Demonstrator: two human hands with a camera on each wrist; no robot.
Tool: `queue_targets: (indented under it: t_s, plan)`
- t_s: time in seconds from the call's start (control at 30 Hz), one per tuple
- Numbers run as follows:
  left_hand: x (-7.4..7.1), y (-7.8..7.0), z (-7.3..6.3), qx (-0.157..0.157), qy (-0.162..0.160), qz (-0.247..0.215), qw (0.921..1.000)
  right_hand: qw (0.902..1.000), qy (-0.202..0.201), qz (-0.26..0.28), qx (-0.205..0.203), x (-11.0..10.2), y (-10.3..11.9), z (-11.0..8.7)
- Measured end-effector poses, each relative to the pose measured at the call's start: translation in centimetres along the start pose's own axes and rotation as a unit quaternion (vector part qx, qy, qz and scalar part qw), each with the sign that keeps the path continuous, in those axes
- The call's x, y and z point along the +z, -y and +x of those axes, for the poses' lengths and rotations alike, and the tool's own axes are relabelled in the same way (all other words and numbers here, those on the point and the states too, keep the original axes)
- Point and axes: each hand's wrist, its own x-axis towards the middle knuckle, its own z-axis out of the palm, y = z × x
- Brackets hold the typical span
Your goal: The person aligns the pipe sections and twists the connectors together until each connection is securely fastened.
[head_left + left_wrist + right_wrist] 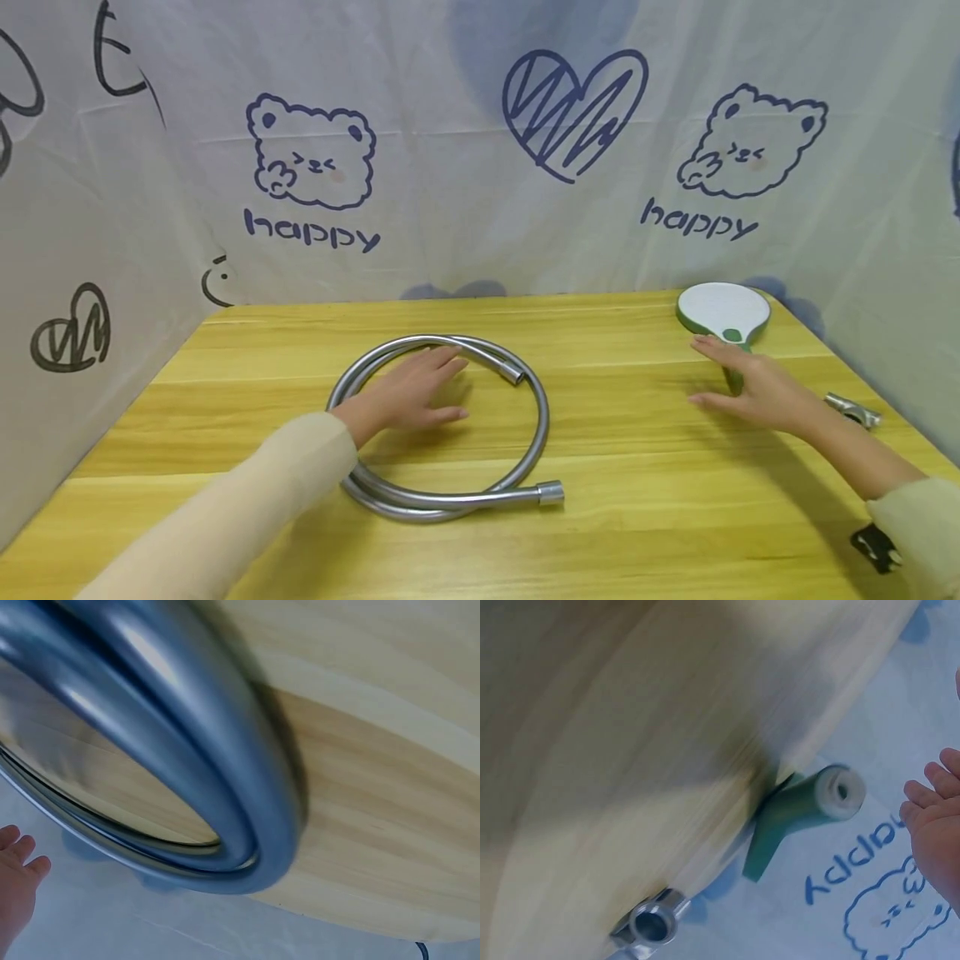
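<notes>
A silver shower hose (542,417) lies coiled on the wooden table, with one metal end fitting (551,492) toward the front and another inside the loop. My left hand (416,387) hovers over the coil, fingers extended and holding nothing. At the right, a shower head (723,310) with a white face and green body rests near the back edge. My right hand (765,392) is over its green handle (802,806), thumb and fingers spread apart. In the right wrist view the handle's round threaded end faces the camera, with the right hand's fingers off to one side.
A small chrome bracket-like fitting (853,411) lies right of the right hand, near the table's right edge. A small black object (876,547) sits by the right sleeve. White cloth (450,192) with drawn bears and hearts hangs behind and beside the wooden table (622,533).
</notes>
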Motion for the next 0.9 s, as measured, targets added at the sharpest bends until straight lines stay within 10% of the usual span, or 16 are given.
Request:
queue_targets:
  t_s: [0.63,0.9]
  plan:
    - [0.5,-0.8,3.9,-0.019,0.026,-0.012,0.9994,0.9909,-0.014,-0.017,0.133,-1.8,-5.8,-2.0]
    - [0.7,-1.4,4.8,-0.035,0.059,-0.009,0.9976,0.9917,-0.026,-0.059,0.111,-1.8,-7.3,-3.0]
